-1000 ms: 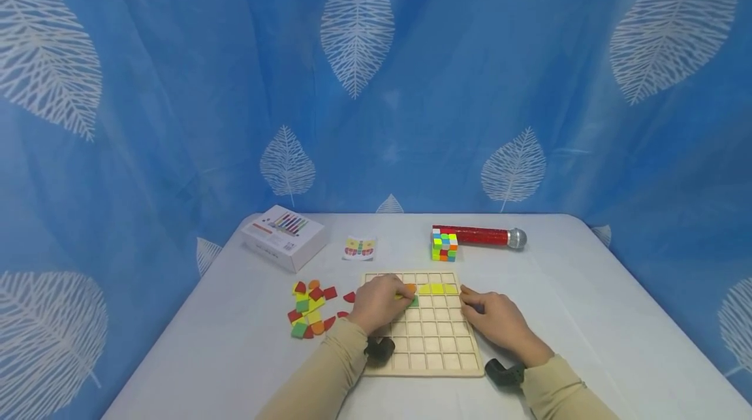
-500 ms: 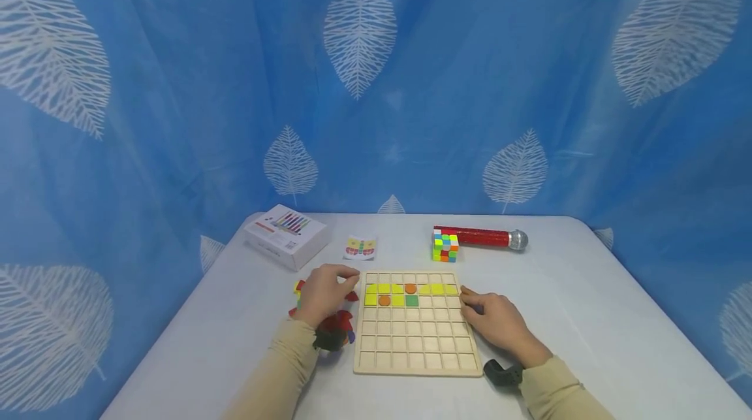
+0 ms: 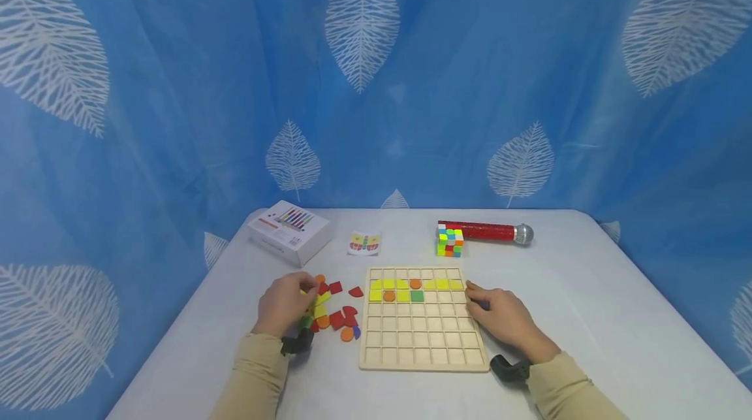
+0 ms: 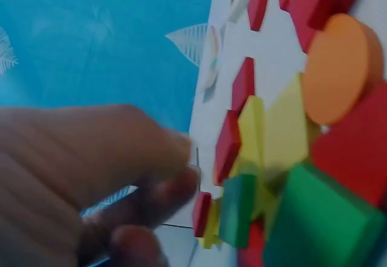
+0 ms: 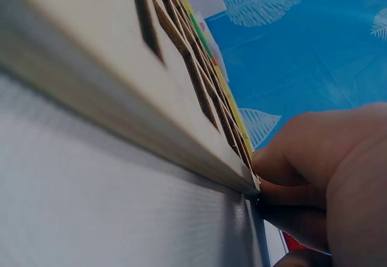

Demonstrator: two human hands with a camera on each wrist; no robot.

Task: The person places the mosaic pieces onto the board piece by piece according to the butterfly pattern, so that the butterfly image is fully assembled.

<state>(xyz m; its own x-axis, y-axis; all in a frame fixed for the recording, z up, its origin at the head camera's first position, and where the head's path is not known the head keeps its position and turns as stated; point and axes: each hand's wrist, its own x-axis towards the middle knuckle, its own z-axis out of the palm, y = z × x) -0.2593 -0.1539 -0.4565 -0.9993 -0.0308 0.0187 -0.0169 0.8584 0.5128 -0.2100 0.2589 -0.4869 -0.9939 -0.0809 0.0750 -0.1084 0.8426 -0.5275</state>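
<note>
A pale wooden grid board (image 3: 423, 341) lies on the table. Its upper cells hold yellow pieces, two orange discs and a green square tile (image 3: 416, 296). My right hand (image 3: 504, 317) pinches the board's right edge near the top; in the right wrist view the thumb lies at the corner. Left of the board are loose pieces: red tiles (image 3: 335, 287), orange discs (image 4: 338, 70), yellow pieces and green squares (image 4: 320, 225). Over that pile's left side is my left hand (image 3: 283, 302), fingers loosely bent, with nothing visible between them. It hides part of the pile.
Behind the pile stands a white box (image 3: 290, 232). A small picture card (image 3: 364, 243) with a butterfly-like pattern lies beyond the board. Further right are a puzzle cube (image 3: 449, 241) and a red microphone (image 3: 487, 231). A blue leaf-patterned curtain (image 3: 411, 113) hangs behind the table.
My left hand has left the board and moved left to the loose pieces, uncovering the yellow and orange pieces in the upper rows. My right hand stays at the board's edge.
</note>
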